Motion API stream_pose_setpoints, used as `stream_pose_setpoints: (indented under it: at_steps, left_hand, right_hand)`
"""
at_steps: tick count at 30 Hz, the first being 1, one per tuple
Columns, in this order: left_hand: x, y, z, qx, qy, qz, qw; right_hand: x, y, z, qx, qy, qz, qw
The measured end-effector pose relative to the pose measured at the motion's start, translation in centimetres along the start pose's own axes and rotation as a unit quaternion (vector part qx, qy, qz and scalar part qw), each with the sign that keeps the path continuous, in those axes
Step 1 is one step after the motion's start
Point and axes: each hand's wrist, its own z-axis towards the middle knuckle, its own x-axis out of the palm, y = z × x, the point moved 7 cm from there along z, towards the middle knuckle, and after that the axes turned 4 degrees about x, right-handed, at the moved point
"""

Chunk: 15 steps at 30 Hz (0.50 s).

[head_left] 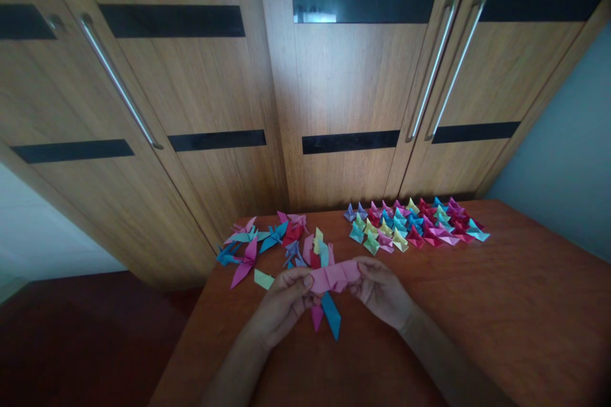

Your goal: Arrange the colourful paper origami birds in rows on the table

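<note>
A creased strip of folded pink paper (336,276) is stretched level between my two hands, above the table. Its left end is pinched by my left hand (289,305), thumb on top. My right hand (382,289) grips the other end between thumb and fingers. Below and behind the strip lie folded paper pieces, among them a blue piece (332,317), a magenta piece (317,317) and a yellow piece (317,240). Near my left hand lies a pale green folded piece (263,278); the strip and hands partly cover this pile.
Paper cranes (245,262) in pink, blue and red lie loosely at the table's left. Rows of small boat-like folded papers (400,220) stand at the back right. The brown table (477,305) meets a wooden wardrobe (344,89) with metal handles behind; its left edge drops to dark floor.
</note>
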Motion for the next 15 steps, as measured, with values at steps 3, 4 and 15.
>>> stream_pose_setpoints:
  at_steps: [3,4,15]
  left_hand:
    - [-0.5,-0.4,0.3,0.001,-0.024,0.054,0.998]
    - [-0.7,-0.6,0.3,0.004,-0.035,0.068,0.997]
    - [-2.2,-1.1,0.6,0.041,-0.123,0.170,0.977]
  right_hand:
    - [-1.3,0.8,0.5,-0.011,-0.042,-0.055,0.998]
    - [-1.9,1.1,0.6,-0.021,-0.065,-0.067,0.995]
    - [-1.8,4.8,-2.0,-0.257,-0.237,-0.385,0.854]
